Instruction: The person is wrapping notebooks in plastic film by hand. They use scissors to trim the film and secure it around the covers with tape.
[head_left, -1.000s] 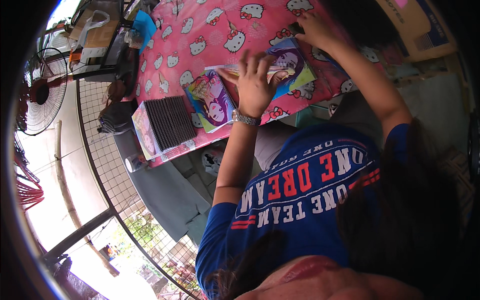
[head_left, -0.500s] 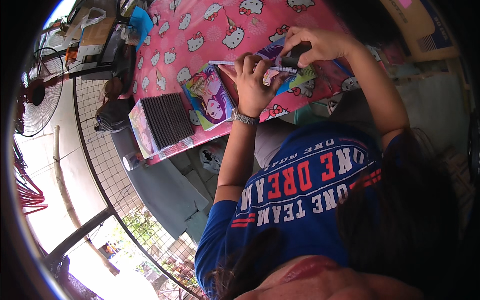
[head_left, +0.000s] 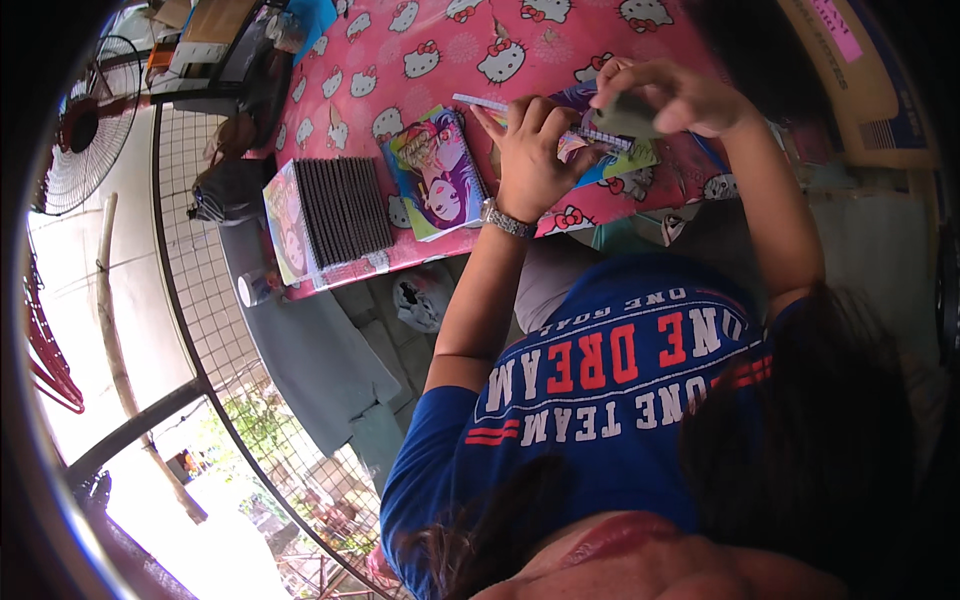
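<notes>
My left hand (head_left: 538,155) is closed around a spiral notebook (head_left: 482,103) stood up on its edge, with its coil side toward the right. My right hand (head_left: 690,98) grips a flat, dark grey-green piece (head_left: 628,116) by its right end, just above the notebook's right part; its kind cannot be made out. Beneath the hands lie more colourful covers (head_left: 640,158), partly hidden. Left of my left wrist, a notebook with a purple-haired cartoon figure (head_left: 438,180) lies flat. Farther left stands a stack of spiral notebooks (head_left: 345,210), their black coils facing the right.
A pink patterned cloth (head_left: 440,85) covers the table. A cardboard box (head_left: 870,90) stands at the far right beside a dark object. At the left are a fan (head_left: 85,125), a wire mesh panel and a white cup-like thing (head_left: 255,290) by the table's corner.
My right hand has lifted a little away from the notebook with the dark piece, which now shows more of its face. The left hand keeps its hold. The whole view has shifted slightly.
</notes>
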